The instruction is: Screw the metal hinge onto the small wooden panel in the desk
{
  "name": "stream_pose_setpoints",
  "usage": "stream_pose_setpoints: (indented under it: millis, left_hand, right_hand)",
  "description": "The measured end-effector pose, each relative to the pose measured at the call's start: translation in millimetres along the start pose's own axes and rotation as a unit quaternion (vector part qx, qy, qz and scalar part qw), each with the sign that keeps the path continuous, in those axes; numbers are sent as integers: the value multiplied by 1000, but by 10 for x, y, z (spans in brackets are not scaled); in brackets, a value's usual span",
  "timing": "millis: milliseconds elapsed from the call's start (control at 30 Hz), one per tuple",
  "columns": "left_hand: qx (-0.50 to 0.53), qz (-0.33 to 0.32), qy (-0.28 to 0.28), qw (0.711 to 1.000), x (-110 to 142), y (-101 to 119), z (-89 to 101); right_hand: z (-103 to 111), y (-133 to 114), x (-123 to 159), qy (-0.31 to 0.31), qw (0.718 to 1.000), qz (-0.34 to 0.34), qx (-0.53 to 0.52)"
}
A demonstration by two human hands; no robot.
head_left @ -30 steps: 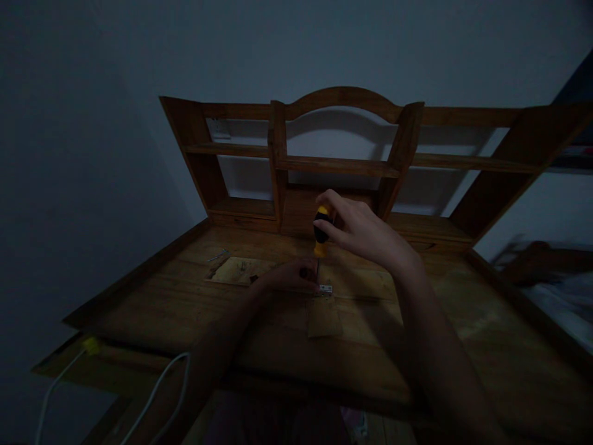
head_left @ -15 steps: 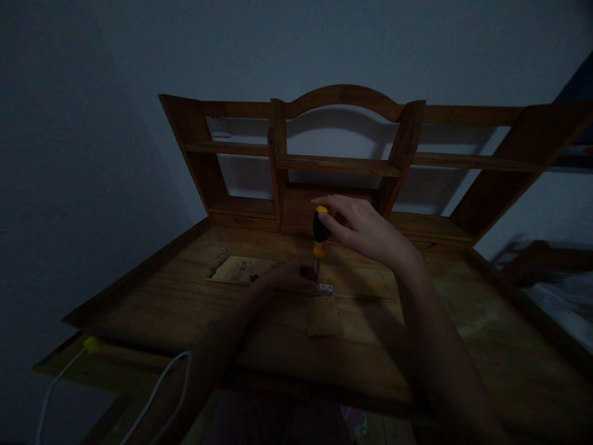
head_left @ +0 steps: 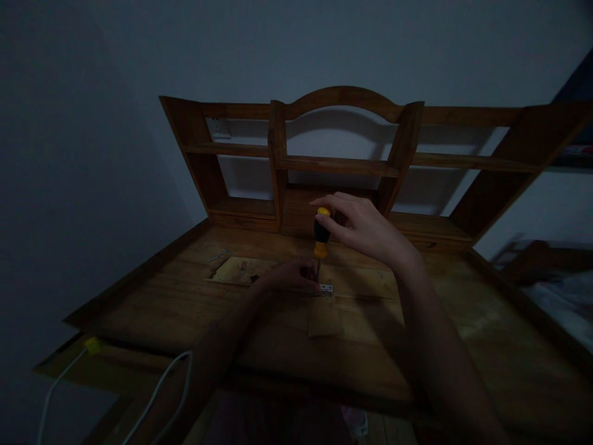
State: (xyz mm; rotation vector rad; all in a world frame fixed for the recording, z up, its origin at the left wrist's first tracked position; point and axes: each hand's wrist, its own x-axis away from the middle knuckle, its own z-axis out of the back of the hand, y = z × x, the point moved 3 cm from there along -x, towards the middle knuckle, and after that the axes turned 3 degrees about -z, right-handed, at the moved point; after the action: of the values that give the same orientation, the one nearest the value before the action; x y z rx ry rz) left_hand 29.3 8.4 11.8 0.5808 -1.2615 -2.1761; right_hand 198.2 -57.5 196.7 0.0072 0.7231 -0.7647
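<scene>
- Right hand point(head_left: 365, 230): grips screwdriver point(head_left: 321, 232) by the handle top, shaft downward.
- Left hand point(head_left: 293, 275): fingers curled at metal bracket point(head_left: 327, 288); exact grip cannot be told.
- Bracket: mid-desk point(head_left: 370, 364), between front and rear edges.
- Thin metal piece point(head_left: 217, 254): near left edge.

The head view looks from above the near edge of the wooden desk point(head_left: 365, 361), forward and down across its top. It faces the wooden hutch point(head_left: 340, 165) nearly squarely, with the pale wall point(head_left: 296, 49) behind. The reach is wide, taking in both ends of the hutch. The left hand point(head_left: 294, 275) and right hand point(head_left: 361, 227) sit near mid-frame, closer than the hutch, their forearms running up from the bottom edge.
</scene>
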Motion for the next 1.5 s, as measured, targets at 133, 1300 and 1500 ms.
stream_pose_setpoints:
  millis: [133, 1300, 1500]
  left_hand:
    - [4, 4, -9, 1000, -18, -85, 2]
    - [-33, 2, -4, 999, -14, -110, 25]
    - [-22, 11, 0, 1000, -14, -125, 32]
  right_hand:
    - [14, 6, 5, -13, 1000, -9, -24]
    - [93, 81, 18, 13, 999, -29, 1]
    - [91, 79, 19, 19, 999, -30, 16]
